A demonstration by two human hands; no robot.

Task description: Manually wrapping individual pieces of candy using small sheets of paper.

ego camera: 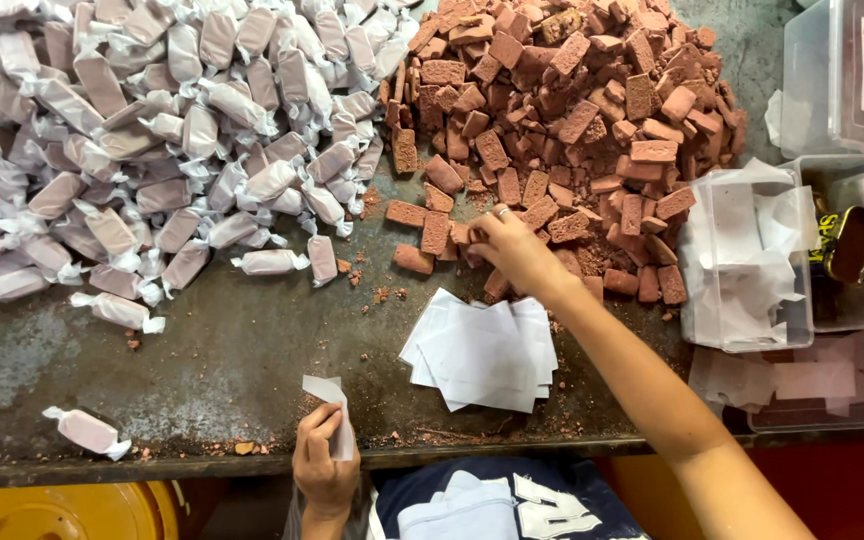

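Note:
My left hand (324, 462) is at the table's near edge, fingers closed on one small white paper wrapper (327, 392). My right hand (514, 250) reaches forward into the near edge of a big heap of reddish-brown candy blocks (562, 110); its fingertips pinch a block at the pile's front. A loose stack of white wrapper papers (482, 352) lies just below that hand. A large pile of paper-wrapped candies with twisted ends (152, 130) covers the left of the worn metal table (232, 350).
One wrapped candy (87, 432) lies alone at the near left edge. Clear plastic tubs (747, 255) with more paper stand at the right, beside a small dark tin (852, 245). Another clear lidded box (847, 70) is at the far right. Crumbs are scattered on the table.

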